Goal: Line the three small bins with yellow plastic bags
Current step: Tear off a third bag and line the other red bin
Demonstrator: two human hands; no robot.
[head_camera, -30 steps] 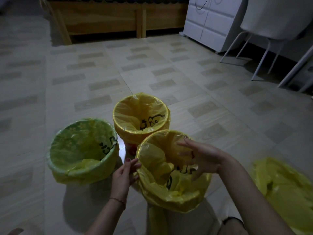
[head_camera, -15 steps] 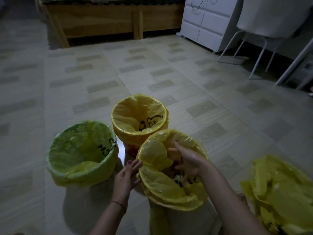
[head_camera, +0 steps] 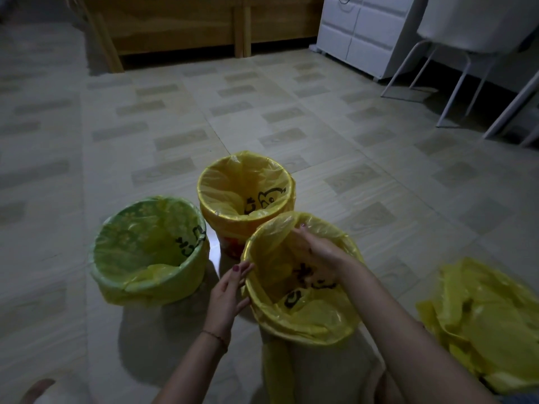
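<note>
Three small bins stand close together on the tiled floor, each with a yellow bag inside. The green bin is at the left, its bag folded over the rim. The far bin wears a bag with a black duck print. In the nearest bin the yellow bag is loose and wrinkled. My right hand reaches down inside it, fingers spread against the plastic. My left hand rests flat on this bin's outer left side, fingers at the rim.
A heap of spare yellow bags lies on the floor at the right. A wooden bed frame runs along the back, a white cabinet and white chair legs stand at the back right. My foot shows bottom left.
My right hand has gone from hovering over the near bin's rim to deep inside the bag, pressing it down. My left hand stays on the bin's side. The view tilted slightly.
</note>
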